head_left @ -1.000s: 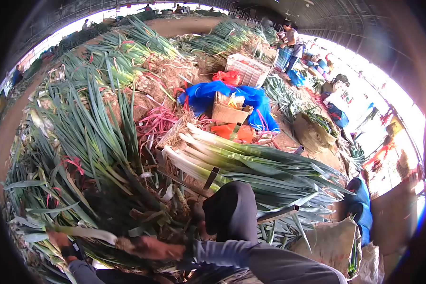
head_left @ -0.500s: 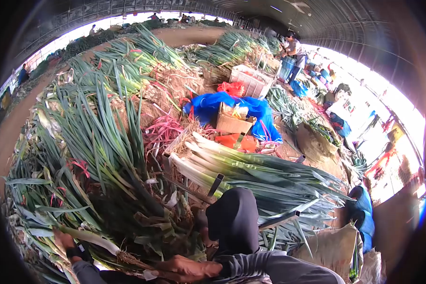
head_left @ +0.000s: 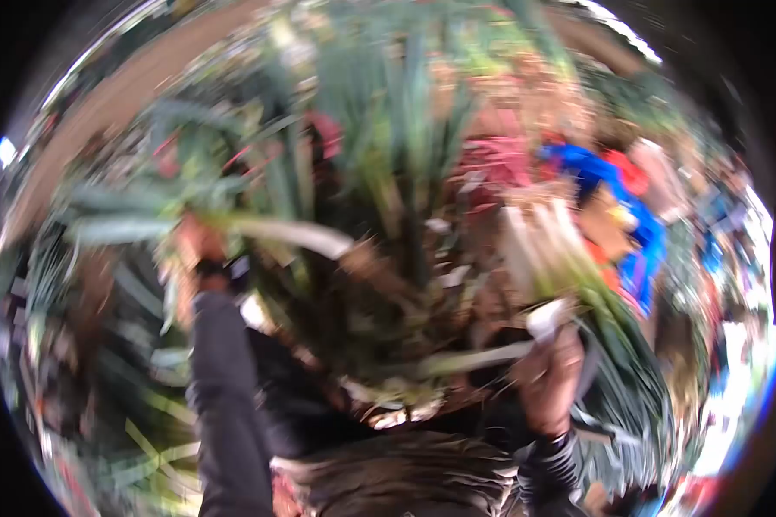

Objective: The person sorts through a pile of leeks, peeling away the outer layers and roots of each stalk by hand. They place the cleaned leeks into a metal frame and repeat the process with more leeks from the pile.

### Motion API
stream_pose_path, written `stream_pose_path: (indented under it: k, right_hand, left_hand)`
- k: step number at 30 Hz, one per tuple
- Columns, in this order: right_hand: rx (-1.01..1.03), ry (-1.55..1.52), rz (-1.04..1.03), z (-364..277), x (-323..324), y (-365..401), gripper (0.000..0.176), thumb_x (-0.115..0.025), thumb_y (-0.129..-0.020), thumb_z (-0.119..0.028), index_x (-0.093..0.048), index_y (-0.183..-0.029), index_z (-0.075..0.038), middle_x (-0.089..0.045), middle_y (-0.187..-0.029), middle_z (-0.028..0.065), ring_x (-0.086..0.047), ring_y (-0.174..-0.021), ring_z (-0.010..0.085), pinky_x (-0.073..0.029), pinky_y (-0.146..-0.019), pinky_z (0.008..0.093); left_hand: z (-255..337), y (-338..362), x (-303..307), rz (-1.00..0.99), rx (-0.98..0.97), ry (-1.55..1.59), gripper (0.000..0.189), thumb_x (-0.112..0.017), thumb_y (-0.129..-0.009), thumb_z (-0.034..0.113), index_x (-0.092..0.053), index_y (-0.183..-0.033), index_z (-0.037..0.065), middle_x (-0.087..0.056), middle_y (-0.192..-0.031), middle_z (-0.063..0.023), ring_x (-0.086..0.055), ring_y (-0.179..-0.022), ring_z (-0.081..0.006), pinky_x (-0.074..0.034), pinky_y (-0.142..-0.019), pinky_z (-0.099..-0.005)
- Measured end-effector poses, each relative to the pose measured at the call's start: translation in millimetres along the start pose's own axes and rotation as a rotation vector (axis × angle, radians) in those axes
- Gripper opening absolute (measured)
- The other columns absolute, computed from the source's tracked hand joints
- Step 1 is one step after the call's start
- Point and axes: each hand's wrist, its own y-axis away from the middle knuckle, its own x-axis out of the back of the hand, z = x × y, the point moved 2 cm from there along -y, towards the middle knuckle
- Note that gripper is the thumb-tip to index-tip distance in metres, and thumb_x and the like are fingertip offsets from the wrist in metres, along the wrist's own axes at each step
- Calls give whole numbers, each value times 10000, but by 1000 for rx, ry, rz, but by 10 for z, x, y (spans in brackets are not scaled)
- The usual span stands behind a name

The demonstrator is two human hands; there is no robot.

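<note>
My left hand (head_left: 200,241) is wrapped round a long leek (head_left: 289,234) at the left, its green leaves stretching left and its white stem and roots pointing right. Lower right, my right hand (head_left: 550,375) is closed, with a pale leaf or peel (head_left: 547,319) at its fingers; a pale strip reaches left from it. Just beyond my right hand lies a stack of leeks (head_left: 547,246) with white ends toward the back. Motion blurs the whole view.
Upright leeks (head_left: 388,129) stand in a heap ahead. Pink ties (head_left: 496,164) lie right of them. Farther right are a blue cloth (head_left: 651,241), a cardboard box (head_left: 603,222) and a pale crate (head_left: 660,179).
The view has swung left and down. Both hands appear higher in the picture and farther apart; my left hand still grips the leek, while my right hand is now away from its roots.
</note>
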Motion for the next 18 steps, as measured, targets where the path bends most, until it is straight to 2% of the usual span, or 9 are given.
stream_pose_path:
  k: [1, 4, 7, 8, 9, 12, 13, 16, 18]
  right_hand:
    - [28, -82, 51, 0, -105, -244, 306, -504, -1075, -296, -606, -1187, -30, -513, -749, -42, -482, -574, 68, -414, -502, 241]
    - [85, -10, -135, 657, -483, -896, 360, -433, -1099, -388, -584, -1155, -67, -448, -690, -87, -382, -531, 23, -353, -458, 207]
    - [313, 1499, -781, 2084, -551, -1358, 201, -530, -1010, -234, -615, -1120, -89, -556, -792, 39, -552, -625, 175, -444, -503, 317]
    - [587, 1720, -971, 2386, -501, -1238, 166, -563, -981, -183, -625, -1108, -97, -593, -826, 81, -608, -657, 226, -474, -518, 353]
    - [831, 1632, -973, 2484, -576, -1068, 153, -596, -952, -132, -635, -1097, -104, -629, -860, 123, -665, -688, 277, -505, -532, 390]
    - [716, 1357, -926, 2373, -925, -899, 167, -627, -940, -126, -656, -1103, -102, -652, -899, 156, -692, -738, 304, -526, -547, 398]
    - [650, 1511, -981, 2314, -1064, -956, 213, -634, -935, -121, -661, -1146, -104, -663, -920, 163, -695, -749, 312, -534, -552, 397]
    - [432, 1772, -936, 1662, -1601, -1027, 366, -624, -933, -92, -628, -1298, -119, -691, -1017, 186, -710, -801, 335, -566, -581, 384]
    - [687, 1555, -803, 1491, -1683, -1179, 425, -612, -928, -57, -610, -1349, -114, -701, -1097, 189, -721, -843, 335, -589, -618, 373]
  left_hand:
    - [90, -85, 227, 95, 0, 59, 566, -699, -922, 379, -535, -1361, 61, -635, -1186, -131, -592, -1027, -268, -482, -918, -401]
    - [421, -450, 328, 32, 744, 1115, 608, -745, -909, 268, -434, -1403, 99, -635, -1186, -101, -617, -1002, -256, -525, -858, -393]
    - [514, -552, 380, 87, 915, 1464, 614, -764, -907, 190, -409, -1403, 120, -639, -1173, -75, -634, -991, -244, -559, -823, -386]
    - [607, -664, 573, 127, 1015, 1608, 554, -753, -915, 186, -451, -1375, 116, -642, -1159, -69, -634, -997, -238, -564, -827, -383]
    - [849, -916, 1001, 172, 1411, 1996, 492, -744, -922, 182, -496, -1340, 107, -645, -1141, -70, -632, -1008, -232, -567, -832, -383]
    - [881, -867, 1049, 33, 1139, 1712, 421, -745, -919, 202, -533, -1250, 51, -628, -1076, -87, -620, -968, -213, -547, -860, -358]
    - [1061, -1008, 1225, 95, 1561, 1844, 441, -746, -918, 207, -516, -1258, 47, -620, -1064, -88, -617, -956, -211, -543, -861, -357]
    - [1160, -1086, 1239, 87, 1379, 2096, 504, -744, -894, 37, -471, -1316, 67, -631, -1104, -76, -639, -969, -207, -562, -827, -349]
    - [1251, -1079, 1308, 31, 1202, 2186, 483, -736, -890, 3, -504, -1309, 70, -643, -1140, -68, -650, -982, -201, -570, -839, -347]
